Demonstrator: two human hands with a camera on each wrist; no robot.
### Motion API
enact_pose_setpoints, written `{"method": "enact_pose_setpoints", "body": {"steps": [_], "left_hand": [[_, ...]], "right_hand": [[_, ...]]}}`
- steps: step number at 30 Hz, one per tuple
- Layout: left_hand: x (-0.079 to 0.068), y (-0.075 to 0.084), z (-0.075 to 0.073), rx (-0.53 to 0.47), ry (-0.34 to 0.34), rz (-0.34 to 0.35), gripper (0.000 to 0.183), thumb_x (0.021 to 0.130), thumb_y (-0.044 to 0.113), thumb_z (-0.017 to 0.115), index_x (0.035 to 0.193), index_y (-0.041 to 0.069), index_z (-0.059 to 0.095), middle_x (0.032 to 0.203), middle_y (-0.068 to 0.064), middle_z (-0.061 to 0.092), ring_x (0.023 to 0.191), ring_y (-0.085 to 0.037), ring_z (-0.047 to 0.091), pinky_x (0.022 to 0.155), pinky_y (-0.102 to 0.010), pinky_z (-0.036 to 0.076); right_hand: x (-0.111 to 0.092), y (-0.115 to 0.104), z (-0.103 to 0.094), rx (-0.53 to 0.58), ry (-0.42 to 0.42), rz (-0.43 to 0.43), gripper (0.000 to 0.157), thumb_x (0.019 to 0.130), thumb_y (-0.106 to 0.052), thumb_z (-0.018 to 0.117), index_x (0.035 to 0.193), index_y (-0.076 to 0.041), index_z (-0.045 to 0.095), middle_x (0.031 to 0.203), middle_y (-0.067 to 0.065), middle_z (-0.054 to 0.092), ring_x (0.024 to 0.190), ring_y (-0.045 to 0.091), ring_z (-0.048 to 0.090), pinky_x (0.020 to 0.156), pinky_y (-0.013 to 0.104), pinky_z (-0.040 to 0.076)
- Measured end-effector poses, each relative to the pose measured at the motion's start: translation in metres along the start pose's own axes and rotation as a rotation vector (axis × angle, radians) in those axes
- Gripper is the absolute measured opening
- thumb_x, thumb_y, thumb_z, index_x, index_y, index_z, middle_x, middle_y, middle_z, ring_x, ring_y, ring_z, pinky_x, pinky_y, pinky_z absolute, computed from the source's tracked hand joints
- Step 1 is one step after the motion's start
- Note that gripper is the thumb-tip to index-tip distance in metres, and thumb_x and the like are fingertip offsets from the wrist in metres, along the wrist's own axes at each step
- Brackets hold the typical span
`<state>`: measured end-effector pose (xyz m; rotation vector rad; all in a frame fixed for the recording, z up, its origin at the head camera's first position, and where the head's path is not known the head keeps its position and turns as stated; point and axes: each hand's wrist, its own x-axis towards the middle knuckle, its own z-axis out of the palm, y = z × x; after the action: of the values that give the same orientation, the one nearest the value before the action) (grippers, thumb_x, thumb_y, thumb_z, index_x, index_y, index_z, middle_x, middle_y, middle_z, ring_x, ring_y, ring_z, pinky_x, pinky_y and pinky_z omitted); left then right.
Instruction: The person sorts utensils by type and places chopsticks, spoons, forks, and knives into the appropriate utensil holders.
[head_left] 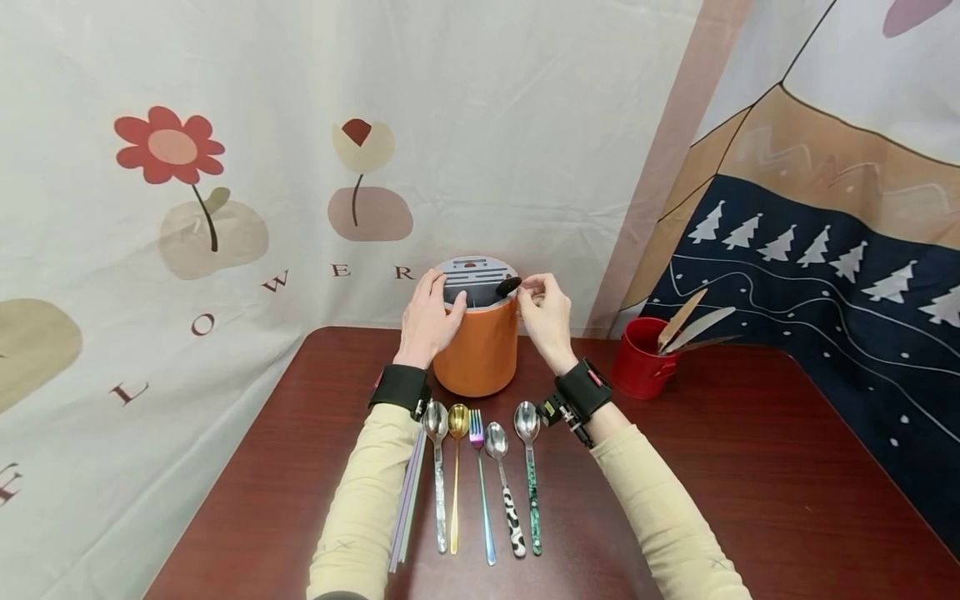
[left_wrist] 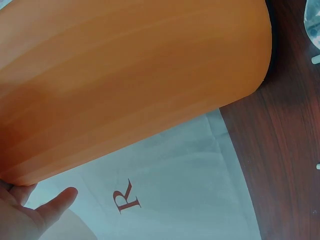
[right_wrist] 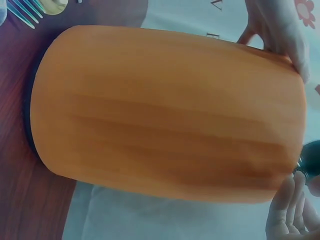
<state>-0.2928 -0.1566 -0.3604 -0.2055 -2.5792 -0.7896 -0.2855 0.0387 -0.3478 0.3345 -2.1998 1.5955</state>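
An orange canister [head_left: 476, 354] stands upright at the back of the table, topped by a grey lid [head_left: 472, 273] with dark slots and lines. My left hand [head_left: 429, 323] rests on the canister's left rim, thumb near the lid's front edge; in the left wrist view one finger stands away from the orange side. At the right rim, my right hand [head_left: 546, 321] pinches a dark oval piece [head_left: 508, 287]. This piece is shiny and dark green in the right wrist view, and I cannot tell what it is.
In front lie a silver spoon [head_left: 435, 421], a gold spoon [head_left: 458, 421], a rainbow fork [head_left: 477, 429], a cow-print spoon [head_left: 497, 442] and a green-handled spoon [head_left: 527, 423]. Slim pastel sticks [head_left: 408, 500] lie left, partly under the left sleeve. A red cup [head_left: 641, 367] holds several knives.
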Motion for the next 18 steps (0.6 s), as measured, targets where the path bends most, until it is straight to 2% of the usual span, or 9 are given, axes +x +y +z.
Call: {"method": "enact_pose_setpoints", "body": {"steps": [4,9,11,16,18], "left_hand": [[0.0,0.001,0.0,-0.005,-0.004,-0.006,0.06,0.098,0.044,0.039,0.144,0.005,0.039,0.152,-0.009,0.034,0.145,-0.023,0.027,0.112,-0.044,0.034],[0.0,0.002,-0.001,-0.006,-0.012,-0.012,0.06,0.098,0.044,0.038,0.144,0.005,0.038,0.152,-0.009,0.033,0.145,-0.023,0.026,0.112,-0.045,0.034],[0.0,0.002,-0.001,-0.003,-0.017,-0.012,0.061,0.098,0.044,0.038,0.144,0.005,0.038,0.152,-0.01,0.033,0.145,-0.023,0.026,0.113,-0.045,0.034],[-0.001,0.002,-0.001,-0.007,-0.012,-0.014,0.06,0.099,0.044,0.039,0.144,0.005,0.038,0.152,-0.01,0.033,0.145,-0.023,0.026,0.113,-0.044,0.033],[-0.001,0.003,0.0,-0.007,-0.01,-0.013,0.06,0.099,0.044,0.039,0.144,0.005,0.039,0.152,-0.01,0.033,0.145,-0.023,0.026,0.113,-0.044,0.033]], "right_hand": [[-0.011,0.005,-0.009,-0.003,-0.001,0.003,0.022,0.096,-0.015,0.051,0.112,0.0,0.055,0.092,0.013,0.059,0.068,0.02,0.061,0.063,0.023,0.05],[-0.032,0.012,-0.025,-0.009,-0.011,0.02,0.02,0.096,-0.015,0.053,0.11,-0.002,0.056,0.091,0.016,0.06,0.061,0.0,0.056,0.063,0.021,0.052],[-0.041,0.015,-0.031,-0.042,-0.018,0.022,0.018,0.095,-0.013,0.054,0.108,-0.002,0.057,0.091,0.016,0.061,0.062,0.001,0.058,0.062,0.019,0.052],[-0.065,0.025,-0.04,-0.189,-0.08,0.015,0.013,0.091,-0.011,0.06,0.101,-0.003,0.061,0.085,0.014,0.065,0.066,0.017,0.06,0.059,0.02,0.045],[-0.076,0.03,-0.041,-0.259,-0.12,0.023,0.012,0.088,-0.012,0.062,0.098,-0.004,0.062,0.082,0.012,0.066,0.068,0.02,0.06,0.059,0.022,0.044]]}}
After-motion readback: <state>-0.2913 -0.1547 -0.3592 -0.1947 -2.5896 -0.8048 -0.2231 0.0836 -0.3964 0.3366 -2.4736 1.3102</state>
